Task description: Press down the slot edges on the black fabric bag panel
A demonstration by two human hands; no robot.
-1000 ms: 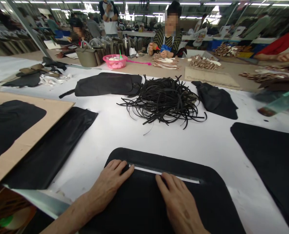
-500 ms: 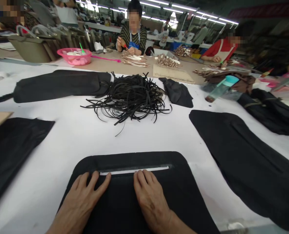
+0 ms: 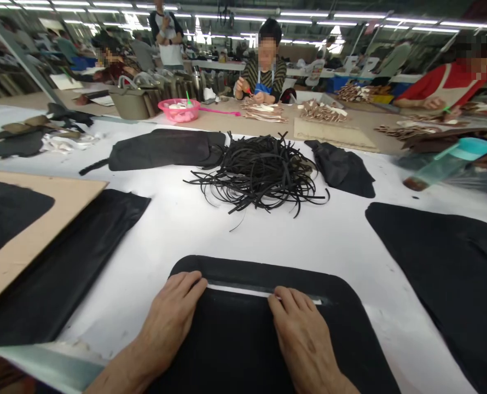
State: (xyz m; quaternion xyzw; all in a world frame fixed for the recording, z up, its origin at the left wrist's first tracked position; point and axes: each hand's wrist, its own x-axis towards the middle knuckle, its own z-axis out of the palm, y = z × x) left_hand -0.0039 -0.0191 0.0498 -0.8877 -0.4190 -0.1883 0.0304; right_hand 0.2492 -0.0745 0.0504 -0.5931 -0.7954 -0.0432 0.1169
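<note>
A black, leather-like panel (image 3: 231,339) with rounded corners lies flat in front of me. Near its far edge runs a long narrow slot, through which a white strip (image 3: 239,290) shows. My left hand (image 3: 173,312) is at the slot's left end, thumb and fingers drawn together on the panel's edge there. Toward the slot's right part, my right hand (image 3: 303,325) has its fingers bent and closed on the near lip, covering some of the white strip. Whatever lies beneath the fingertips is hidden.
Beyond the panel sits a heap of thin black strips (image 3: 268,172). Other black pieces lie left (image 3: 75,257) and right (image 3: 440,262), beside a tan board (image 3: 75,194). A bottle with a turquoise lid (image 3: 448,164) lies far right. Co-workers sit across the table, near a pink basket (image 3: 180,112).
The view has swung left and up. My left hand's spread fingers have drawn together at the slot's left end. My right hand has shifted farther right along the slot.
</note>
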